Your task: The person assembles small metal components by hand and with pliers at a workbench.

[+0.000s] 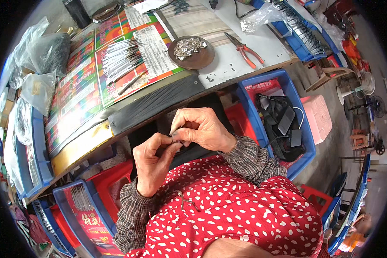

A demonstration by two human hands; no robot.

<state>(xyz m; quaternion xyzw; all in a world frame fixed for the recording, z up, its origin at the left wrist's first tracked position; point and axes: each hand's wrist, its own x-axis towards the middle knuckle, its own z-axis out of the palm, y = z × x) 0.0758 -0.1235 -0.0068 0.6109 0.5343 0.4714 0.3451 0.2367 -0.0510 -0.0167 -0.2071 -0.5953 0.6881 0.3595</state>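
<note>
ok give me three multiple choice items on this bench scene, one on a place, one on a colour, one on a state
1. Where do the pliers lie?
A. on the table, right of the round dish
B. in the blue crate
C. on the lap

2. What colour are the pliers' handles?
A. green
B. orange-red
C. black

3. How are the hands placed?
A. flat on the table
B. one holds the pliers
C. left hand and right hand pinch a small part together over the lap

Answers: 1 A, the pliers rest on the pale tabletop just right of the dish of metal bits. 2 B, the grips are orange-red. 3 C, the fingertips of both hands meet on a small thin piece below the table edge; what it is, is too small to tell.
</note>
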